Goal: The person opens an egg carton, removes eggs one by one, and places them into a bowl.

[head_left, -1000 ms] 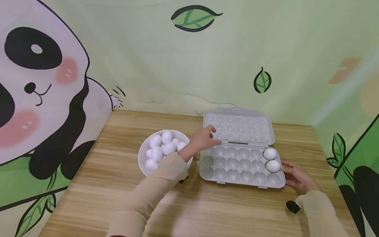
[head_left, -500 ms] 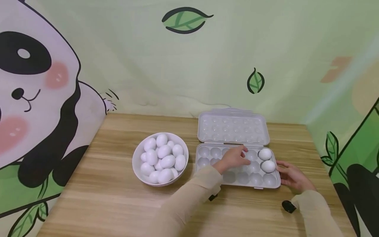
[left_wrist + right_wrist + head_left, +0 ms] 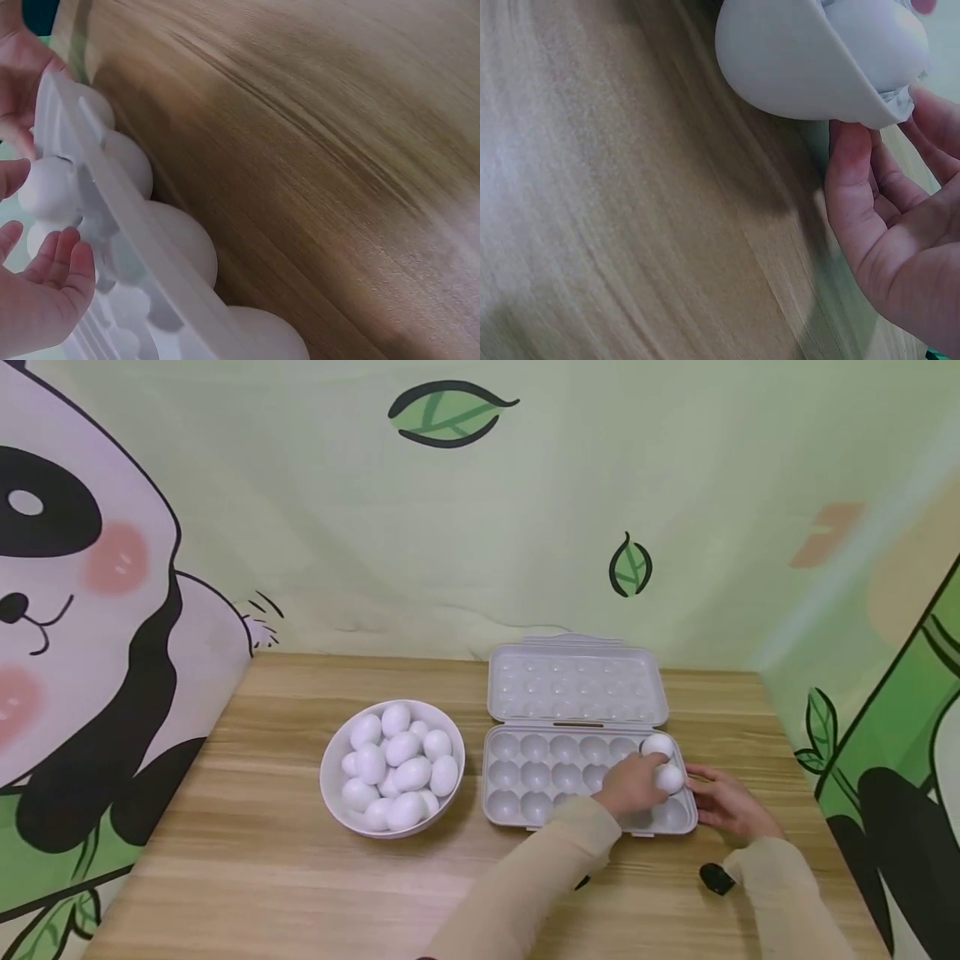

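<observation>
A lidded grey plastic egg carton [image 3: 577, 777] lies opened on the table, its lid [image 3: 577, 681] folded back toward the wall. Two white eggs sit in its right-hand column, a rear egg [image 3: 657, 746] and a front egg [image 3: 669, 779]. My left hand [image 3: 633, 785] reaches over the carton, thumb and index finger around the front egg; its other fingers [image 3: 71, 259] hang loosely curved over the cells. With my right hand [image 3: 731, 802] I grip the carton's right end, thumb [image 3: 851, 157] against the underside of the rim. Part of the front egg is hidden by my left hand.
A white bowl [image 3: 327, 789] heaped with several white eggs stands left of the carton. Both are on a wooden table [image 3: 300, 885]. Behind it hangs a green backdrop [image 3: 315, 485] with a panda and leaves.
My left hand has moved right, from beside the bowl across the carton to the front egg. The right hand stays at the carton's right end. The head view has shifted slightly.
</observation>
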The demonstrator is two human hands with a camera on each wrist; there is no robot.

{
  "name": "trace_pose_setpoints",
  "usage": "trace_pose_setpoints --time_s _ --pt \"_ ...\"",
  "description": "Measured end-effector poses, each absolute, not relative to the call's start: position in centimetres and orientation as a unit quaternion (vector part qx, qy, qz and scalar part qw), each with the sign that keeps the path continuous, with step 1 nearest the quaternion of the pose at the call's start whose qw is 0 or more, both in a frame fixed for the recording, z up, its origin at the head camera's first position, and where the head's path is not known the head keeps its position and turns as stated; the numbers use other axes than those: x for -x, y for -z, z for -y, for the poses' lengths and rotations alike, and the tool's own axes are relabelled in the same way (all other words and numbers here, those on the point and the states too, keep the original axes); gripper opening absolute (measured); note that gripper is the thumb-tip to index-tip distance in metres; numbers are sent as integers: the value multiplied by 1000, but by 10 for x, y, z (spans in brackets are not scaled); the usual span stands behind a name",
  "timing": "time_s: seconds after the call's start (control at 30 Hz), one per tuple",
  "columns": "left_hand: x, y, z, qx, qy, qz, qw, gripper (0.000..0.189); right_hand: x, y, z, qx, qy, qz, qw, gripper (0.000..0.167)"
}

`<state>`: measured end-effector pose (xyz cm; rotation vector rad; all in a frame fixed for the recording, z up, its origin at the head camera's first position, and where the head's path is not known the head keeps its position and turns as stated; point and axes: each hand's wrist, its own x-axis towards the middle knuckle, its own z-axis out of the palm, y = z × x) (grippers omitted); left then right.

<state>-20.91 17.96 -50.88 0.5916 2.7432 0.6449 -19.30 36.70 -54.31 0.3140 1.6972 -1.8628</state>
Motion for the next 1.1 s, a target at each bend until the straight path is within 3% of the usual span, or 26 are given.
trace_pose_setpoints --time_s 0.63,1.1 --pt "201 527 -201 -162 -109 -979 61 47 193 550 -363 -111 713 -630 289 18" --pt "210 535 -200 -139 -252 -954 80 53 195 546 -368 -129 715 -627 281 19"
